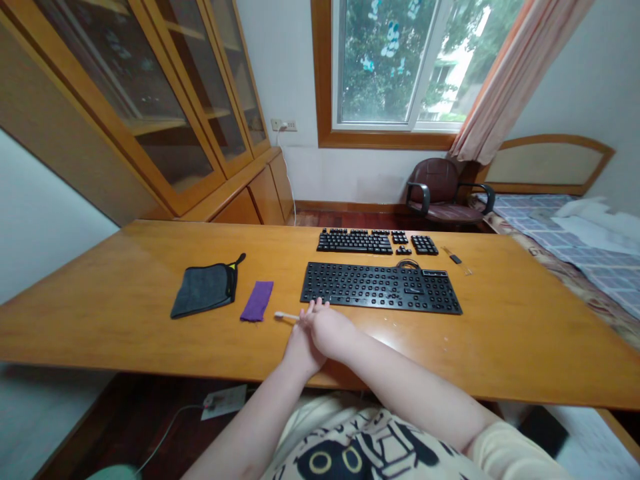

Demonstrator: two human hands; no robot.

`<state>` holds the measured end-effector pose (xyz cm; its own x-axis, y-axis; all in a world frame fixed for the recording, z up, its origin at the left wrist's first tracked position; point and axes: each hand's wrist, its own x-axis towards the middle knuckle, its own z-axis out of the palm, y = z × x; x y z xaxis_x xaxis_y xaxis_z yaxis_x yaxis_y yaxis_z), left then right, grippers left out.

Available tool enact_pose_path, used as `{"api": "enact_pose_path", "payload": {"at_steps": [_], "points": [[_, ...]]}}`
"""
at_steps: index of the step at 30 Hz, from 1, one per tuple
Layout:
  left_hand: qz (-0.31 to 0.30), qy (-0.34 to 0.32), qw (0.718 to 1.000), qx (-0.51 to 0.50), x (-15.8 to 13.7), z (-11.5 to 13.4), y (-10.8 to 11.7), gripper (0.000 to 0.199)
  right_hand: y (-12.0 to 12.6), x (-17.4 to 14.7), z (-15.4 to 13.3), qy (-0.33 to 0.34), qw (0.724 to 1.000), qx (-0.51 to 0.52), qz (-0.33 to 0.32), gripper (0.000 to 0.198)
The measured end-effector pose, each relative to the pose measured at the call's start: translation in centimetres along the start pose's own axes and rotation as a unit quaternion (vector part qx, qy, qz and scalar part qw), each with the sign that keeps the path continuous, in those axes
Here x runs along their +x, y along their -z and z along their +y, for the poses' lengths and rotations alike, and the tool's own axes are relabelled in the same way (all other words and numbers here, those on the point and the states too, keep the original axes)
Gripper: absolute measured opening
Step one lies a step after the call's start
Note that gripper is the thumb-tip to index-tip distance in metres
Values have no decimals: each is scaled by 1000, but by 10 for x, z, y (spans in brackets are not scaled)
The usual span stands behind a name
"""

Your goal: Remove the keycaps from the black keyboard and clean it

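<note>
My right hand [333, 328] lies across my left hand [303, 341] at the table's front, close to the near left corner of a black keyboard base [380, 287] with its keycaps off. The right hand's fingers are stretched out toward that corner. Most of the left hand's fingers are hidden beneath it. A white toothbrush [286, 316] sticks out leftward from beside the hands; whether it is gripped or only lies there I cannot tell. Behind the base, the loose black keycaps [355, 241] are laid out in keyboard order.
Left of the toothbrush are a folded purple cloth [257, 301] and a dark grey zip pouch [205, 290]. A small black tool [455, 259] lies at the right with thin wire pieces. The wooden table [125, 333] has a chair [440, 190] beyond it.
</note>
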<state>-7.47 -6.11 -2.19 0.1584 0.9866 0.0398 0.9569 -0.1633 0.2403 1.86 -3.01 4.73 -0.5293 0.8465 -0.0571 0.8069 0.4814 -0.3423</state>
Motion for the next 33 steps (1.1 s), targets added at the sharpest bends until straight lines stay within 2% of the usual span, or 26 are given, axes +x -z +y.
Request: {"api": "enact_pose_path", "payload": {"at_steps": [2,4,7,9,11,13,15,16,19,20,23,24,27,28,31,32,33], "points": [[19,-8,1000,-4,-1,-1,-1,63,4,1,5,-32,999,-12,17,45],[38,-17,999,-7,-2,-1,-1,67,8,2,11,-82,996,-32,23,42],[32,-23,999,2,-4,-1,0,67,14,-1,19,-55,998,-11,-7,33],[27,-24,999,11,-4,0,0,63,15,-4,23,-44,999,8,-3,34],[30,-24,999,23,-3,0,0,60,15,-7,27,-92,996,-8,7,40],[34,-24,999,34,-3,1,0,59,15,-9,33,-115,993,-26,-19,45],[34,-24,998,40,-3,1,-1,59,14,-10,40,-81,995,-14,-52,46],[35,-24,998,42,-3,1,-1,59,14,-11,44,-70,996,-5,-47,48],[42,-21,998,46,-3,2,-2,59,14,-14,51,-95,995,9,15,51],[42,-20,998,46,-3,2,-2,59,14,-16,52,-83,996,22,19,50],[31,-19,999,40,-3,2,-1,59,14,-19,50,31,995,97,-14,40],[28,-18,999,39,-3,3,-1,59,14,-20,49,42,993,109,-10,40],[30,-12,999,41,-3,3,-1,58,11,-23,45,-59,996,68,25,49],[32,-13,999,41,-3,3,-1,58,10,-24,44,-70,996,60,17,51],[28,-19,999,39,-3,2,-3,58,7,-27,42,31,993,111,-25,44],[26,-19,999,39,-3,1,-3,58,6,-28,42,46,991,122,-18,43],[26,-19,999,41,-3,1,-3,58,6,-28,44,29,993,117,3,45]]}}
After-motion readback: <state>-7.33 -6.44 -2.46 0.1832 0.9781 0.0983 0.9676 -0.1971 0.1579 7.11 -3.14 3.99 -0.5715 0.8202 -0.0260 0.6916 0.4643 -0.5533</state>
